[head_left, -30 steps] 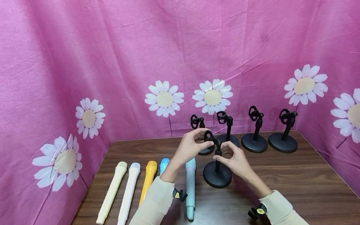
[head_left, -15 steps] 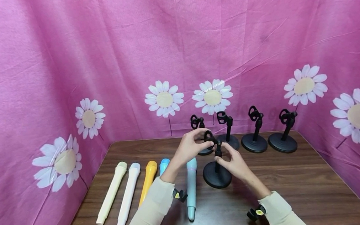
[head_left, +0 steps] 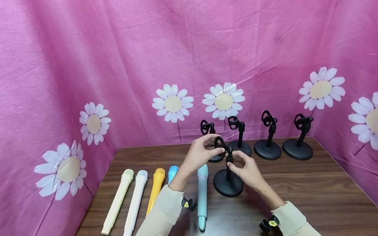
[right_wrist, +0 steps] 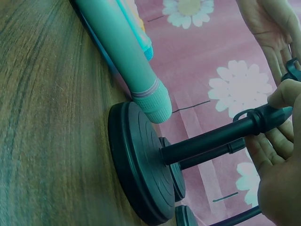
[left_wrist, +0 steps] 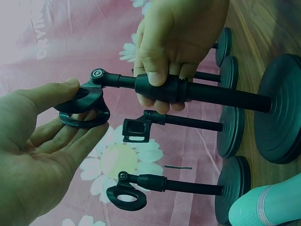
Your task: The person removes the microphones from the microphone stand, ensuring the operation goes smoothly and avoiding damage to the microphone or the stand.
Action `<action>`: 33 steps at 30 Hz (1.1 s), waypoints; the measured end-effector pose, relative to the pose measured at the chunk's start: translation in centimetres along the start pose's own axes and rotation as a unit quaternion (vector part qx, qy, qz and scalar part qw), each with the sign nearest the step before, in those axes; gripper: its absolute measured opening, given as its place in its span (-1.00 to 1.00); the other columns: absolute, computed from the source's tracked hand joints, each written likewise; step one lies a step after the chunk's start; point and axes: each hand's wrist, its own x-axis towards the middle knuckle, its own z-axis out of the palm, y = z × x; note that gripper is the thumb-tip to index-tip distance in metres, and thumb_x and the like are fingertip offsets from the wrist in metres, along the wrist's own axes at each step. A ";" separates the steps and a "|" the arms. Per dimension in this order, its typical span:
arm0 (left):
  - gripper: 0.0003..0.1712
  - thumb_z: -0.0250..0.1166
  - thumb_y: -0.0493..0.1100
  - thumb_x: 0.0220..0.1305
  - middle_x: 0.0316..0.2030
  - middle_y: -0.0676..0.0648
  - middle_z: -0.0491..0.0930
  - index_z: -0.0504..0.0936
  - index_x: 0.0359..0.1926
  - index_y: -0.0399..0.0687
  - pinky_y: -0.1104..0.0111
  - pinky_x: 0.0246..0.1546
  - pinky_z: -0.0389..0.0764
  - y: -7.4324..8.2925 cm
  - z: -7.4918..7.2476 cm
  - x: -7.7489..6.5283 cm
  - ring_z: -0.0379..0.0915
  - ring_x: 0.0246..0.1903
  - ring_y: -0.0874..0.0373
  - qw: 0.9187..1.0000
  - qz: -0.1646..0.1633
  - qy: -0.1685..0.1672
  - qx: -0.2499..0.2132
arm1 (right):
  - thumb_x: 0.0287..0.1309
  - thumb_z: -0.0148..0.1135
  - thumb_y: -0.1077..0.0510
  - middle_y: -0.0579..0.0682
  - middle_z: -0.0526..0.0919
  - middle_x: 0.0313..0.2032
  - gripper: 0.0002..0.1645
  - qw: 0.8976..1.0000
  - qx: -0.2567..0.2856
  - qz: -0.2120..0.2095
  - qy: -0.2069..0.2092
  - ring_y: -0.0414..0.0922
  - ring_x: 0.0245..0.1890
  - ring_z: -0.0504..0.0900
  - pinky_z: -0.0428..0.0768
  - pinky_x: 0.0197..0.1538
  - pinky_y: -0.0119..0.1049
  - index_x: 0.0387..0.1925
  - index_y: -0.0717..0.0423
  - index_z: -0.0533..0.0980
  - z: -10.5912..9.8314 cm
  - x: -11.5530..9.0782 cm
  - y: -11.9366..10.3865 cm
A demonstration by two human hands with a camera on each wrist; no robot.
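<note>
A black desktop microphone stand (head_left: 228,184) stands upright on the table in front of me, on its round base. My left hand (head_left: 200,152) pinches the stand's ring-shaped clip (left_wrist: 84,110) between thumb and fingers. Lower down, my right hand (head_left: 248,169) grips the thick collar (left_wrist: 162,88) on the pole, thumb on one side and fingers on the other. Just left of the base lies a teal microphone (head_left: 202,199), its head pointing to the back.
Several more black stands, including one at the far right (head_left: 297,148), line the back of the table (head_left: 310,190) before a pink flowered cloth (head_left: 182,40). On the left lie pale yellow (head_left: 117,203), white (head_left: 135,205), orange (head_left: 155,188) and blue (head_left: 172,173) microphones, the last two partly behind my left arm.
My right thumb and fingers have shifted slightly around the collar, while the left hand stays at the clip. The teal microphone has rolled a little to the right.
</note>
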 end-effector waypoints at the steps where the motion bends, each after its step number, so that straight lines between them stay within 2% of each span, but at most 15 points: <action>1: -0.53 0.52 -0.15 0.35 0.00 -0.04 0.79 0.69 0.24 -0.07 0.33 -0.04 0.77 0.0 0.0 0.0 0.76 0.02 0.13 1.000 0.000 0.000 0.001 | 0.30 0.41 0.38 0.15 0.78 -0.06 -0.70 1.000 0.002 -0.001 -0.002 -0.33 -0.11 0.71 0.61 0.03 -0.59 0.05 0.31 0.63 0.0 0.0 0.0; 8: -0.53 0.51 -0.18 0.36 0.03 -0.08 0.80 0.68 0.26 -0.06 0.29 0.00 0.78 -0.1 0.0 -0.1 0.76 0.06 0.02 1.000 0.000 0.000 -0.006 | 0.34 0.38 0.37 0.14 0.81 -0.06 -0.68 1.000 -0.009 0.005 -0.005 -0.24 -0.08 0.72 0.61 0.07 -0.56 0.10 0.32 0.63 0.0 -0.1 0.0; 13: -0.51 0.50 -0.19 0.37 0.08 -0.11 0.78 0.67 0.29 -0.08 0.30 0.06 0.76 -0.2 0.1 -0.2 0.73 0.12 -0.05 1.000 0.002 0.005 -0.012 | 0.32 0.34 0.45 0.27 0.79 -0.06 -0.67 1.000 -0.031 -0.004 0.001 -0.32 -0.10 0.71 0.62 0.07 -0.51 0.09 0.42 0.60 0.2 -0.2 -0.1; 17: -0.47 0.50 -0.21 0.37 0.13 -0.15 0.75 0.64 0.32 -0.13 0.27 0.14 0.74 -0.2 0.2 -0.3 0.70 0.17 -0.10 1.000 0.000 0.006 -0.016 | 0.32 0.34 0.45 0.26 0.80 -0.05 -0.67 1.000 -0.030 -0.001 0.000 -0.33 -0.08 0.71 0.60 0.08 -0.55 0.10 0.41 0.60 0.2 -0.2 -0.3; 21: -0.46 0.51 -0.18 0.36 0.13 -0.14 0.76 0.65 0.32 -0.07 0.25 0.13 0.75 -0.2 0.3 -0.5 0.70 0.17 -0.07 1.000 -0.009 0.009 -0.012 | 0.36 0.37 0.36 0.16 0.82 -0.03 -0.68 1.000 -0.007 0.001 -0.005 -0.35 -0.05 0.71 0.58 0.10 -0.58 0.11 0.36 0.61 0.0 -0.3 -0.3; 28: -0.49 0.50 -0.20 0.36 0.09 -0.14 0.76 0.66 0.30 -0.12 0.36 0.10 0.74 -0.8 0.7 -0.7 0.73 0.13 -0.01 1.000 -0.003 0.014 -0.011 | 0.36 0.37 0.36 0.19 0.82 -0.05 -0.69 1.000 -0.003 0.003 -0.008 -0.27 -0.05 0.73 0.61 0.10 -0.53 0.10 0.33 0.62 -0.1 -0.3 -0.5; 33: -0.48 0.50 -0.23 0.36 0.12 -0.15 0.75 0.65 0.31 -0.12 0.37 0.09 0.74 -1.4 1.0 -0.8 0.73 0.14 -0.03 1.000 -0.009 0.017 -0.013 | 0.36 0.37 0.36 0.17 0.82 -0.06 -0.73 1.000 0.012 0.000 -0.008 -0.32 -0.07 0.72 0.63 0.07 -0.54 0.06 0.28 0.64 -0.1 -0.2 0.0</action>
